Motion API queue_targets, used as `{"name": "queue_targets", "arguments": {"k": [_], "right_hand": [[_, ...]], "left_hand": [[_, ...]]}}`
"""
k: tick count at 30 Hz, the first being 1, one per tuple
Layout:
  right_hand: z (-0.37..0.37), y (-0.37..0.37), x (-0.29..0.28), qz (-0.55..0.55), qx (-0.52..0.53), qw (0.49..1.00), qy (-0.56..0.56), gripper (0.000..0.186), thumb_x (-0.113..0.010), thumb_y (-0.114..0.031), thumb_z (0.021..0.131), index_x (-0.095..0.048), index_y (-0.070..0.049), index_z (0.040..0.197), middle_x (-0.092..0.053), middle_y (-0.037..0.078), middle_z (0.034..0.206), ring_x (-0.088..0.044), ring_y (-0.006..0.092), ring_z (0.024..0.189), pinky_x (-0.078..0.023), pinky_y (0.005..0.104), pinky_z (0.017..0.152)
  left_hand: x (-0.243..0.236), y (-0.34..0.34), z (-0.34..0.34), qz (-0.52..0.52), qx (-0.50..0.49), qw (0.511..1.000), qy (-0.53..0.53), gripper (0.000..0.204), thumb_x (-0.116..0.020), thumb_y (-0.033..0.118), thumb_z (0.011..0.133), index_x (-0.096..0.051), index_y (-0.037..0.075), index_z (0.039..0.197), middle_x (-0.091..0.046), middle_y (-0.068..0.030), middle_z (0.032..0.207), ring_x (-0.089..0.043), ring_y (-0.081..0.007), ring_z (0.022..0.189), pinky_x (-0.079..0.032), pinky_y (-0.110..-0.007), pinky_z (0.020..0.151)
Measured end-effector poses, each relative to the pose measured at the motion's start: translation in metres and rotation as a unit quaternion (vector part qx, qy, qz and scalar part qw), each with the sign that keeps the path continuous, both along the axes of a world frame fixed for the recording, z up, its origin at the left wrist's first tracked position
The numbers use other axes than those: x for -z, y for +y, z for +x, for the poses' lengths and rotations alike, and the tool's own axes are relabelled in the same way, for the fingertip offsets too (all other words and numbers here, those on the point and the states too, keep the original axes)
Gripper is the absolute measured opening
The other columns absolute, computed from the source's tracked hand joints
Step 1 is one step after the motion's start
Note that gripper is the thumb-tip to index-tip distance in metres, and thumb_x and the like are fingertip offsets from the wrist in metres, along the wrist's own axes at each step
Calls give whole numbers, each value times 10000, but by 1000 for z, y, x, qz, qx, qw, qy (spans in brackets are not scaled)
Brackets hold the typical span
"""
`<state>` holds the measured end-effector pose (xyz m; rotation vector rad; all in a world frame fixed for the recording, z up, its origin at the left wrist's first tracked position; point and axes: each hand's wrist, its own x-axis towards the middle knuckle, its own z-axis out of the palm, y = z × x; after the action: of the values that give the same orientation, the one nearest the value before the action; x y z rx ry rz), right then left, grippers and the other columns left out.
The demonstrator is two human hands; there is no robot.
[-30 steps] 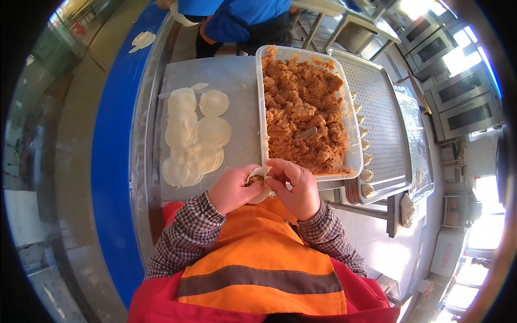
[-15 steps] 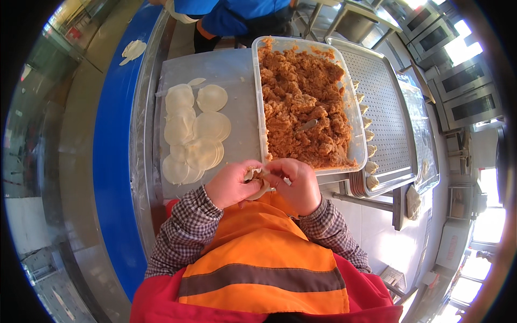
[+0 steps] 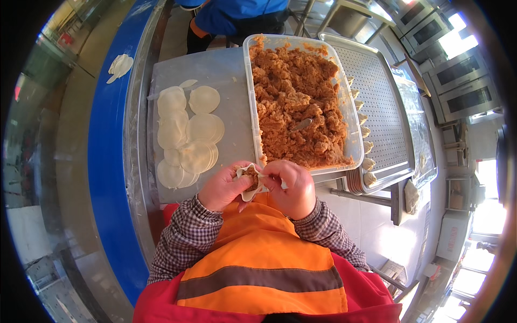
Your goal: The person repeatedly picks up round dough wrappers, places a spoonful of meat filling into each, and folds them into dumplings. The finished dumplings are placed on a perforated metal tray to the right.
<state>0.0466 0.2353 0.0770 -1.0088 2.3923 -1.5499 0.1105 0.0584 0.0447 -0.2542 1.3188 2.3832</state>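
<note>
A filled dumpling (image 3: 251, 184), its round wrapper cupped around reddish-brown filling and still open on top, is held in front of my apron. Cradling it from the left, my left hand (image 3: 221, 188) has its thumb against the wrapper's edge. My right hand (image 3: 291, 185) pinches the right rim between thumb and fingertips. Just beyond my hands stands a clear plastic tub (image 3: 249, 81) of minced filling (image 3: 296, 107), with a metal utensil (image 3: 303, 124) stuck in it. Overlapping round dough wrappers (image 3: 195, 156) lie on the metal tabletop to the left.
Right of the tub, a stack of perforated metal trays (image 3: 371, 81) carries a row of shaped dumplings (image 3: 368, 146) along its left edge. A blue belt (image 3: 110, 161) runs along the left, with dough scraps (image 3: 120, 65) on it. Another person in blue (image 3: 242, 16) is beyond the table.
The wrapper in my hands has turned and spread, so more filling shows. My hands have shifted slightly left. The whole view has moved a little, and the person in blue has shifted.
</note>
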Motion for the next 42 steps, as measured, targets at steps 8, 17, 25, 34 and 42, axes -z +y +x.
{"name": "queue_targets", "arguments": {"k": [8, 17, 25, 34, 42], "right_hand": [[1, 5, 7, 31, -63, 996, 63, 189, -699, -48, 759, -626, -19, 931, -624, 124, 767, -614, 304, 659, -501, 383, 575], [0, 2, 14, 52, -32, 983, 174, 198, -696, -49, 751, -614, -26, 930, -622, 117, 761, -625, 309, 677, -506, 388, 572], [8, -13, 4, 51, 12, 998, -22, 165, -690, -47, 760, -609, -23, 902, -622, 121, 751, -620, 307, 663, -498, 375, 561], [7, -13, 10, 77, -32, 992, 100, 109, -685, -26, 760, -624, -27, 850, -635, 106, 746, -624, 272, 641, -496, 355, 553], [11, -17, 6, 57, -10, 997, 49, 123, -687, 37, 755, -632, 1, 860, -640, 88, 738, -627, 169, 597, -483, 269, 528]], "left_hand": [[-3, -18, -8, -168, 204, 963, 45, 285, -472, 57, 935, -499, 33, 1218, -603, -23, 803, -563, -82, 592, -474, -212, 497], [-15, -5, -4, 33, -22, 996, -81, 256, -465, 110, 946, -516, 37, 1185, -596, -51, 782, -594, -118, 615, -483, -222, 497], [7, 0, 2, -116, -2, 993, 6, 247, -397, 143, 961, -539, 27, 1127, -541, -25, 703, -480, -73, 545, -366, -211, 444], [-2, -7, 5, -157, 14, 987, 28, 282, -367, 148, 978, -529, 33, 1179, -514, 8, 723, -474, -44, 569, -394, -189, 496], [12, -6, 8, -177, 11, 979, 100, 331, -364, 204, 1004, -510, 31, 1246, -573, -7, 817, -558, -78, 693, -472, -229, 548]]}}
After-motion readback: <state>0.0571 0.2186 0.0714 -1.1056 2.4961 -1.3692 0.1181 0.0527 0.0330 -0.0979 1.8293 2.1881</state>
